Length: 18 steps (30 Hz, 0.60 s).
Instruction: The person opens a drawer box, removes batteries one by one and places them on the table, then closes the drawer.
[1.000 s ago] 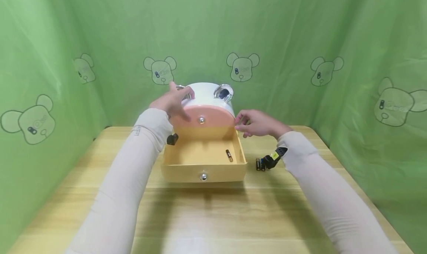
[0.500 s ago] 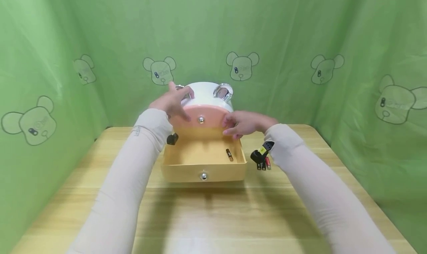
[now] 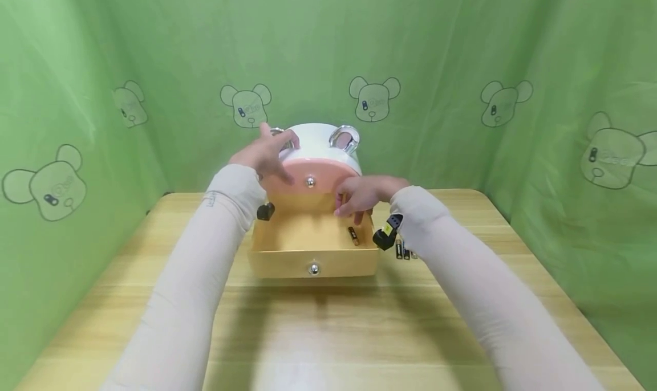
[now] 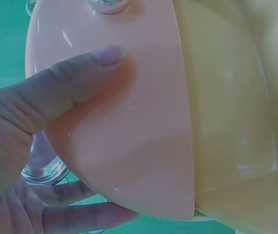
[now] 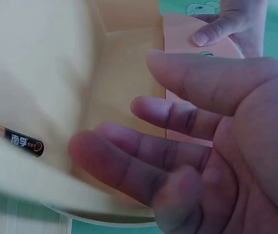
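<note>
A small storage box has a white rounded body (image 3: 313,137), a pink upper front (image 3: 320,171) with a silver knob, and silver ring ears. Its yellow lower drawer (image 3: 287,260) is pulled out, with one black-and-copper battery (image 3: 353,236) lying inside on the right. My left hand (image 3: 262,151) holds the box at its upper left; in the left wrist view the thumb (image 4: 75,83) rests on the pink front and the other fingers are round the edge. Over the drawer's back right hovers my right hand (image 3: 361,196), fingers loosely bent, nothing in them.
Several batteries (image 3: 402,249) stand or lie on the wooden table (image 3: 318,334) just right of the drawer, partly hidden by the right wrist camera (image 3: 386,236). Green curtains (image 3: 436,49) with bear drawings enclose the table on the back and sides.
My right hand has moved left, from beside the drawer's right edge to over its inside, and slightly down. The left hand stays in place on the box.
</note>
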{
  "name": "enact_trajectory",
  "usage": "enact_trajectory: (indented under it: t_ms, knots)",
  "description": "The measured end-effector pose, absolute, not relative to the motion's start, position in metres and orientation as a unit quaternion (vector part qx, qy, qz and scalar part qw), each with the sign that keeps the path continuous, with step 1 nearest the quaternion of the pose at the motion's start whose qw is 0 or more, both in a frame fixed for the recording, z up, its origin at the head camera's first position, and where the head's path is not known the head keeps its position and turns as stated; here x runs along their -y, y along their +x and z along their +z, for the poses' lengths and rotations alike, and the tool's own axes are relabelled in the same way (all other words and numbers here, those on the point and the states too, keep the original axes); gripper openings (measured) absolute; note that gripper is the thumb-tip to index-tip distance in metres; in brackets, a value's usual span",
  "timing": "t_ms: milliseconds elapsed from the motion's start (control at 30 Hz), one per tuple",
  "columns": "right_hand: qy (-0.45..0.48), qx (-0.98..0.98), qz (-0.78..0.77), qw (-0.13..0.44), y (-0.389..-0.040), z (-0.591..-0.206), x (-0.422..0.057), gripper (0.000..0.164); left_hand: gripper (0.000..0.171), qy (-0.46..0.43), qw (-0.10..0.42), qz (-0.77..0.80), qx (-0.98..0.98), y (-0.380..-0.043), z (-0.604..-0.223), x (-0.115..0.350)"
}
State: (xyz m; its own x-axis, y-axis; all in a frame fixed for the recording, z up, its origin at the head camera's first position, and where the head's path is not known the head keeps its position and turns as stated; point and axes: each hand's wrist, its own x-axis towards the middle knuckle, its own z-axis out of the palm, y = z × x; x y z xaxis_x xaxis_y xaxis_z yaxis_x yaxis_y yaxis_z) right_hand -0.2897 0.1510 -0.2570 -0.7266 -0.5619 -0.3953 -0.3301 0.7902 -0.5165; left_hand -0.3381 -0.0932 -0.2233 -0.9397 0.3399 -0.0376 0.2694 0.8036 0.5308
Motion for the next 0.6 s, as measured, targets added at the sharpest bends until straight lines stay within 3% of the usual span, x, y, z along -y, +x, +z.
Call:
enact_trajectory:
  t_ms: [300, 600]
  knots:
    - [-0.223, -0.888, -0.219, 0.337, -0.297, -0.253, -0.132, 0.021, 0.075, 0.150, 0.064, 0.266, -0.950, -0.335, -0.223, 0.099]
    - [-0.179, -0.853, -0.217, 0.440, -0.306, -0.258, -0.118, 0.026, 0.077, 0.155, 0.058, 0.266, -0.950, -0.335, -0.224, 0.094]
